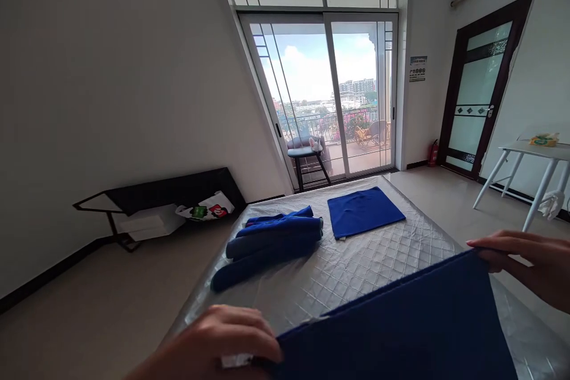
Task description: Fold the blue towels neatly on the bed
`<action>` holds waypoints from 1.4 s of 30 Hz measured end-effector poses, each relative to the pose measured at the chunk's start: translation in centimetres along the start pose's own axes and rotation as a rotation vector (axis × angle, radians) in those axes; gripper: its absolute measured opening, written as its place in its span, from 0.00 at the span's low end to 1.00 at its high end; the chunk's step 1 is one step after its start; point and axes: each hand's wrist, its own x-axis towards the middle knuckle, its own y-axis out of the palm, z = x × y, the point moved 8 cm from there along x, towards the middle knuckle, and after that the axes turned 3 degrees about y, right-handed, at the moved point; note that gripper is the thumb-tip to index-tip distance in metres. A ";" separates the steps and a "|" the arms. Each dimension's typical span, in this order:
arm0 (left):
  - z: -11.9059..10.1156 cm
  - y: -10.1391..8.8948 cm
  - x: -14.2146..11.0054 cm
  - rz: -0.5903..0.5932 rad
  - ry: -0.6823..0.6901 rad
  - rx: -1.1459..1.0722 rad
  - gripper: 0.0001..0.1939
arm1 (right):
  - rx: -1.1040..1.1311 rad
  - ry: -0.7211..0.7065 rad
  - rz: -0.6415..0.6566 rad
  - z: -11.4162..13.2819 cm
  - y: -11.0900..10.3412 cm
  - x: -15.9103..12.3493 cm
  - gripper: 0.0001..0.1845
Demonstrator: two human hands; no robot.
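Between my two hands a dark blue cloth (396, 320) hangs by its upper edge, stretched taut over the near part of the mattress. My left hand (227, 335) pinches its left corner, where a bit of white shows under the fingers. At the right corner, my right hand (529, 261) grips the edge between thumb and fingers. Farther off on the mattress (378, 264) lies a flat blue cloth (365, 211), roughly square. Left of that one, several rolled or folded blue cloths (276, 243) are heaped together. The lower part of the held cloth runs out of the picture.
Left of the mattress, a low black bench (173, 190) has a white box (149, 222) and a printed bag (207, 208) by it. A black stool (307, 154) stands before the sliding glass door (312, 83). At right are a white table (534, 149) and a fire extinguisher (433, 153).
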 end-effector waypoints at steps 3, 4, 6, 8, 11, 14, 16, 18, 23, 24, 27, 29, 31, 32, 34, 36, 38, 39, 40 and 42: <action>4.3 -0.1 5.4 0.033 -0.147 -0.038 0.11 | 0.051 0.122 0.100 -4.2 2.6 2.5 0.17; 6.0 -0.3 7.2 0.012 -0.188 -0.010 0.12 | 0.058 0.159 0.143 -5.8 3.7 3.7 0.19; 9.3 -1.3 10.8 -0.014 -0.232 0.079 0.13 | 0.046 0.231 0.202 -9.2 5.8 6.9 0.20; 12.4 -3.4 14.5 -0.093 -0.262 0.197 0.13 | -0.006 0.309 0.200 -12.4 7.1 11.1 0.15; 15.6 -8.0 19.5 -0.318 -0.326 0.409 0.14 | -0.147 0.351 0.060 -15.3 7.1 17.9 0.13; 18.2 -10.4 22.3 -0.487 -0.443 0.608 0.15 | -0.246 0.311 -0.090 -16.5 7.0 22.4 0.13; 19.9 -9.5 22.9 -0.522 -0.506 0.690 0.15 | -0.265 0.295 -0.133 -17.7 8.2 23.1 0.14; 21.7 -6.4 22.7 -0.499 -0.524 0.700 0.16 | -0.266 0.304 -0.101 -19.6 10.8 22.1 0.15; 24.4 6.2 20.1 -0.353 -0.509 0.588 0.15 | -0.281 0.501 0.134 -25.7 20.7 13.6 0.16; 24.5 8.5 19.5 -0.325 -0.505 0.569 0.15 | -0.281 0.551 0.192 -26.7 22.6 11.5 0.16; 25.0 13.7 18.0 -0.266 -0.506 0.532 0.16 | -0.266 0.648 0.324 -28.4 26.8 6.4 0.17; 25.5 15.5 17.5 -0.242 -0.511 0.521 0.15 | -0.261 0.657 0.327 -28.8 27.9 4.5 0.17; 26.1 16.3 17.3 -0.224 -0.509 0.511 0.14 | -0.247 0.640 0.296 -28.9 28.2 3.7 0.17; 26.3 16.5 17.3 -0.218 -0.504 0.505 0.13 | -0.234 0.631 0.278 -28.8 28.2 3.5 0.17; 26.7 16.8 17.2 -0.207 -0.492 0.494 0.12 | -0.205 0.618 0.236 -28.7 28.3 3.3 0.17; 26.9 17.1 16.9 -0.217 -0.479 0.477 0.10 | -0.185 0.608 0.195 -28.6 28.4 3.1 0.18; 27.0 17.3 16.4 -0.255 -0.460 0.443 0.08 | -0.187 0.601 0.172 -28.5 28.4 2.9 0.18; 27.0 17.4 16.2 -0.276 -0.449 0.422 0.07 | -0.194 0.600 0.168 -28.4 28.5 2.8 0.17; 27.1 17.5 16.0 -0.294 -0.439 0.404 0.07 | -0.202 0.601 0.168 -28.4 28.5 2.7 0.17; 27.3 17.6 15.7 -0.307 -0.437 0.385 0.08 | -0.220 0.608 0.175 -28.5 28.5 2.5 0.17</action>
